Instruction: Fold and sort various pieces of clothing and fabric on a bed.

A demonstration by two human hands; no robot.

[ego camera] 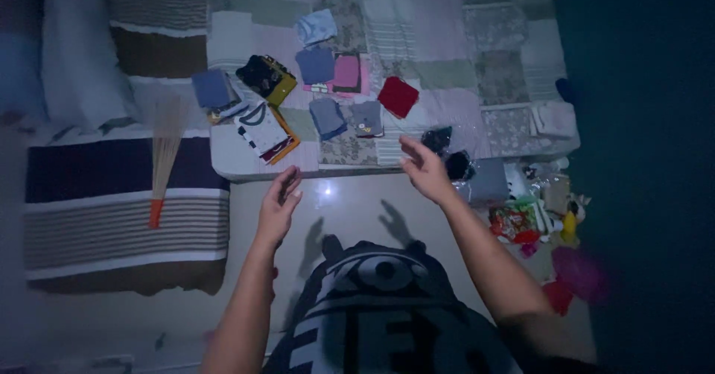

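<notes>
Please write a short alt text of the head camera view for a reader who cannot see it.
In a dim room, a person's empty left hand and right hand reach toward small folded clothes laid on a patchwork mattress. A hand broom lies to the left, and snack packets on the floor at right.

Dim, bluish lighting throughout. A patchwork-covered mattress [447, 39] lies on a pale glossy floor [350, 203], with a striped mattress [119, 217] just beside it. A dark wall [640, 121] bounds the right.
</notes>
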